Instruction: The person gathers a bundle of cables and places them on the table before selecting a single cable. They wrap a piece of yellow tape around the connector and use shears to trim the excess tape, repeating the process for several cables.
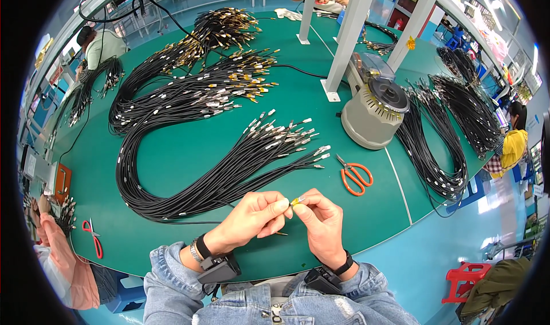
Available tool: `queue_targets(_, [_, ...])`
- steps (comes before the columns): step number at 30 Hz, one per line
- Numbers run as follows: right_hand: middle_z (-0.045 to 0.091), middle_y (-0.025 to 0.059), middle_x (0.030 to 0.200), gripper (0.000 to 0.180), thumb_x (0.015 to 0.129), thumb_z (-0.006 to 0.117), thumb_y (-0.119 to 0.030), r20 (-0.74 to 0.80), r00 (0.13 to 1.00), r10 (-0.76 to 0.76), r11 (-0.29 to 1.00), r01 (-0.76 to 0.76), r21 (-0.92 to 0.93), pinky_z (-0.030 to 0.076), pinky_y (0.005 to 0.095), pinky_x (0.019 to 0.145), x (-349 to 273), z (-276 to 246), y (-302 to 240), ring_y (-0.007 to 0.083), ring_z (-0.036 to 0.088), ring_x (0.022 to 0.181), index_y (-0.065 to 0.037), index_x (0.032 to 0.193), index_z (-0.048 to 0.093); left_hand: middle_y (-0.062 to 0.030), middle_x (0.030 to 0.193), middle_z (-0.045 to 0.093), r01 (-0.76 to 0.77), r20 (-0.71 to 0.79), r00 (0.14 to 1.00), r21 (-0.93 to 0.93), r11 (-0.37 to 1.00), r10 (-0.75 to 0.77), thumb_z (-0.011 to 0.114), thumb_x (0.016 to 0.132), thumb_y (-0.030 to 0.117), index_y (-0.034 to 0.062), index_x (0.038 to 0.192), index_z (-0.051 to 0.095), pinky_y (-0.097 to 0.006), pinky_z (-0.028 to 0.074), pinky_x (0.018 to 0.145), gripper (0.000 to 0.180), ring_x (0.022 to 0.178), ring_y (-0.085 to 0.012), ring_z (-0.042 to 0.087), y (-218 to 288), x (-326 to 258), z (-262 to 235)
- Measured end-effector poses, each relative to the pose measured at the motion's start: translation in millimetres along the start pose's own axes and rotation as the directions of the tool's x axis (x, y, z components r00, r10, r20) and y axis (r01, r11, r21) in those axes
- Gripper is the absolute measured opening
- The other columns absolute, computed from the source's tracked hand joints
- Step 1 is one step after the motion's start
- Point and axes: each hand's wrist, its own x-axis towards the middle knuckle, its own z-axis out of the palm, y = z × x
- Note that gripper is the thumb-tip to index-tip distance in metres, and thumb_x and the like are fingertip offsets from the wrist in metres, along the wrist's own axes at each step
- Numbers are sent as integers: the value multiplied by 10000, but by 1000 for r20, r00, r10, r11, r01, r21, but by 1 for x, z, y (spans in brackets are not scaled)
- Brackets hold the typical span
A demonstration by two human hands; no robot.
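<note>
Both hands meet over the near edge of a green table (pixel 172 159). The left hand (pixel 252 216) and the right hand (pixel 321 219) each pinch, between thumb and forefinger, one small yellow piece (pixel 296 201) wrapped at a cable end; the fingertips of the two hands almost touch around it, so both grips are closed on that piece. A thin black cable (pixel 217 222) runs off to the left from under the left hand, and its far end cannot be traced. Just beyond the hands lies a thick bundle of black cables (pixel 189 182) that curves across the table, its metal-tipped ends (pixel 286 139) fanned out toward the right. Further back lie more cable bundles (pixel 189 90) whose ends carry yellow tags. To the right of the fanned ends, orange-handled scissors (pixel 355 177) lie flat on the table, well apart from the hands. Behind them stands a round grey tape dispenser (pixel 375 113), its open top showing a dark disc inside; what else it holds cannot be told. Red-handled scissors (pixel 91 236) lie near the left edge of the table. More black cables (pixel 441 147) hang over the table's right edge.
</note>
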Motion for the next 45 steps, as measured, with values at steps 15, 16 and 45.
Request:
queue_targets(15, [567, 63, 881, 81, 827, 646, -23, 196, 980, -25, 999, 34, -40, 439, 243, 721, 11, -1, -10, 127, 533, 794, 7, 891, 607, 5, 544, 515, 143, 206, 968, 20, 989, -144, 458, 969, 287, 9, 811, 571, -193, 280, 388, 339, 407, -40, 385, 7, 0, -12])
queue_targets(16, [567, 63, 881, 81, 827, 646, -23, 196, 980, -26, 999, 35, -40, 439, 243, 721, 11, -2, -9, 127, 533, 794, 7, 891, 607, 5, 544, 515, 143, 206, 968, 21, 990, -144, 458, 969, 287, 9, 811, 571, -193, 280, 388, 339, 407, -40, 385, 6, 0, -13])
queue_targets(45, [596, 47, 779, 150, 725, 708, -48, 337, 937, -91, 703, 300, -645, 429, 286, 670, -3, -29, -42, 168, 556, 712, -51, 871, 674, -6, 526, 546, -237, 148, 971, 505, 830, 188, 495, 945, 218, 42, 848, 607, -250, 343, 426, 230, 450, -70, 459, -19, 2, 8])
